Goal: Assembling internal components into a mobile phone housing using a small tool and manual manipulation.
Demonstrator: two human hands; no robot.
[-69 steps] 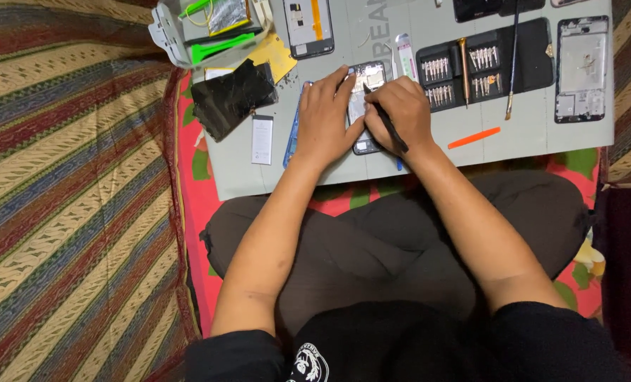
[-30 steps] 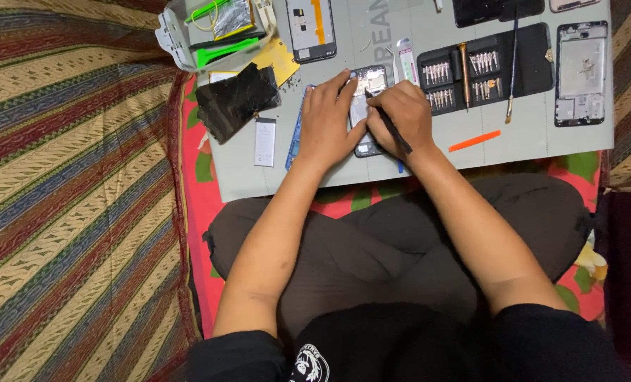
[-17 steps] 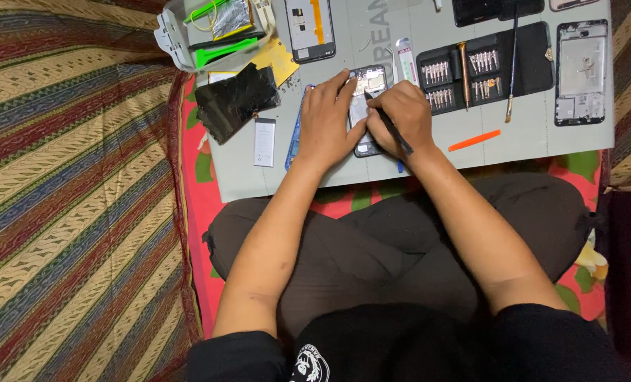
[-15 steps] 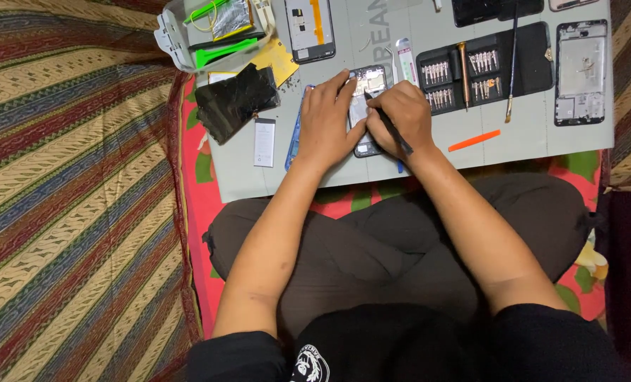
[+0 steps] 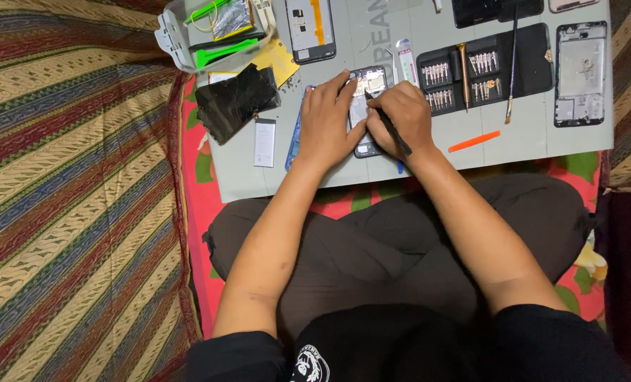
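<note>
At upper centre of the frame, our left hand (image 5: 326, 120) presses flat on the opened phone (image 5: 369, 83) while our right hand (image 5: 400, 117) grips a black tool (image 5: 388, 127) against it. A slip could gouge the board or scatter tiny screws.

- Grey work mat (image 5: 414, 180), laid over a red floral cloth (image 5: 201, 177) on striped bedding (image 5: 68, 191).
- On the mat: opened phone (image 5: 366, 106); black cracked screen panel (image 5: 236, 102); small white battery (image 5: 264, 142); black screwdriver bit case (image 5: 482, 67); orange pry tool (image 5: 475, 141); bare phone frame (image 5: 579, 73); yellow sheet (image 5: 280, 60).
</note>
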